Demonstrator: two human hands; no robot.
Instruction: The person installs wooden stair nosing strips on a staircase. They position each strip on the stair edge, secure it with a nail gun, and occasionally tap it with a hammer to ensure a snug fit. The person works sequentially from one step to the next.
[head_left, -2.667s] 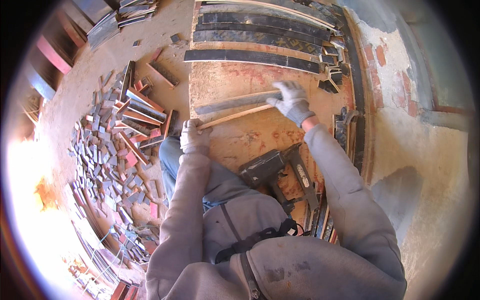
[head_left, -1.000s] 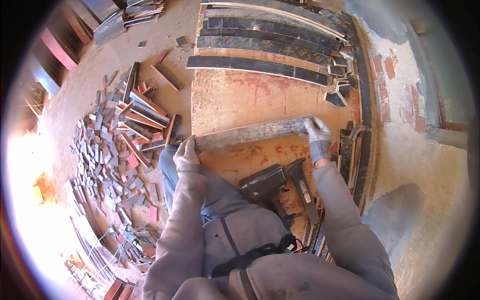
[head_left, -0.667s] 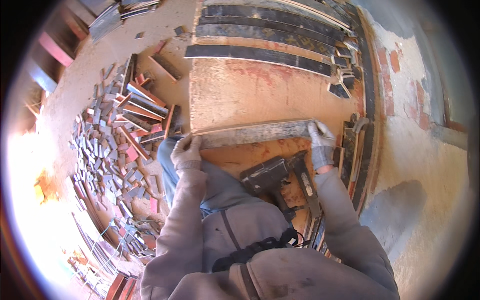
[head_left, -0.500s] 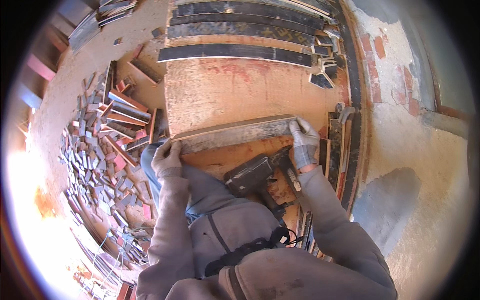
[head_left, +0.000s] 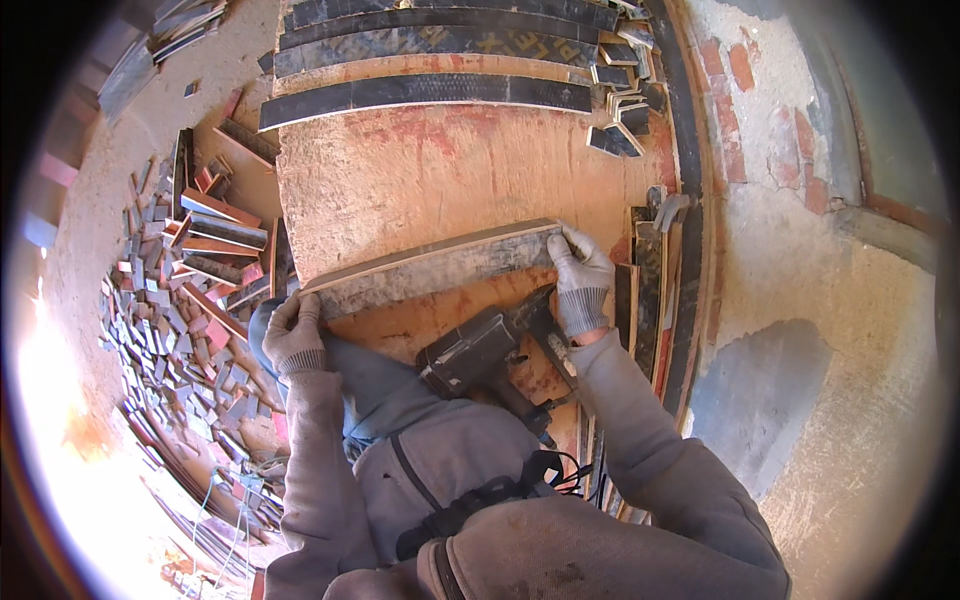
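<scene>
Plank (head_left: 430, 268) now tilted up, nearer chest.

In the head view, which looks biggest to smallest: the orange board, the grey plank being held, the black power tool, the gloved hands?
1. Orange board
2. Grey plank
3. Black power tool
4. Left hand and right hand: alike, not ranked.

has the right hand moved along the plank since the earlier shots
Yes. The right hand slid from mid-plank out to the right end of the plank, nearer the stacked strips by the brick wall. The left hand kept the left end.
</scene>
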